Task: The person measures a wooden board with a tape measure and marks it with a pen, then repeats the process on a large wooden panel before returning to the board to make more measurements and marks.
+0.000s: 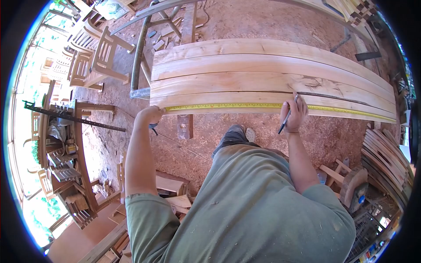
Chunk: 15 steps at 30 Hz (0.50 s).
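Observation:
Several long planks [245, 81] lie side by side in front of me, with dark cracks and knots toward the right. A yellow tape measure [228, 105] stretches along the nearest plank, from its left end almost to its right end. My left hand [151, 115] is closed on the tape measure at the left end; a small dark blue piece shows just under that hand. My right hand [297, 115] grips a dark pen [285, 121] and rests over the nearest planks beside the tape. The pen's lower end points back toward my body.
A metal frame [138, 65] stands beyond the planks' left end. Slatted wooden chairs [94, 61] are at the far left. Curved wooden slats [388, 153] are stacked at the right. Wood scraps [160, 44] and shavings litter the floor. A wooden support [185, 127] shows under the planks.

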Each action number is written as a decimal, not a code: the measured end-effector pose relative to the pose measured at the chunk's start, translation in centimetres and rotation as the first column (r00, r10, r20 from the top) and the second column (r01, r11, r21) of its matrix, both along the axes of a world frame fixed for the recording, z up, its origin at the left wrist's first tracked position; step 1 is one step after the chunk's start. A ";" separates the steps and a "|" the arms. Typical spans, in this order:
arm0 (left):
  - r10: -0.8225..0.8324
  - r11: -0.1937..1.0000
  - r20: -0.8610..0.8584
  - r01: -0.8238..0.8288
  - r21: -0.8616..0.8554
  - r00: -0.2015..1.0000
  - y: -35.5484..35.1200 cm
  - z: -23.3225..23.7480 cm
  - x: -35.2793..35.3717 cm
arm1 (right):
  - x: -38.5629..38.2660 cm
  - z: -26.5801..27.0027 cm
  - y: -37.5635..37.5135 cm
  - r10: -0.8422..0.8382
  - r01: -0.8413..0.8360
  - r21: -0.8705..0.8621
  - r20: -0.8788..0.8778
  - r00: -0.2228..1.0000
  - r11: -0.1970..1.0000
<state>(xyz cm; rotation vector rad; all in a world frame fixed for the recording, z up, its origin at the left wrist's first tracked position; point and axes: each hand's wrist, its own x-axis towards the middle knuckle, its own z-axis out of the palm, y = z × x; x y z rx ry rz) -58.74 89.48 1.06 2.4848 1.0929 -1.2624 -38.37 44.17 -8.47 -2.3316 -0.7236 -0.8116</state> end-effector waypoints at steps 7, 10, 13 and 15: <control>-0.008 1.000 -0.013 0.009 0.019 1.000 -0.1 0.0 0.1 | -0.1 0.1 0.0 -0.009 0.009 -0.019 0.002 1.000 1.000; -0.012 1.000 -0.043 0.012 0.009 0.999 -0.2 0.3 0.3 | -0.1 0.0 -0.1 -0.008 0.008 -0.010 0.005 1.000 1.000; -0.012 1.000 -0.052 0.013 0.009 0.999 -0.1 0.2 0.4 | -0.1 0.0 -0.1 0.012 -0.012 -0.014 0.006 1.000 1.000; 0.000 1.000 -0.065 0.000 0.002 0.998 -0.1 0.3 0.5 | 0.0 0.0 -0.1 0.011 -0.011 -0.018 0.008 1.000 1.000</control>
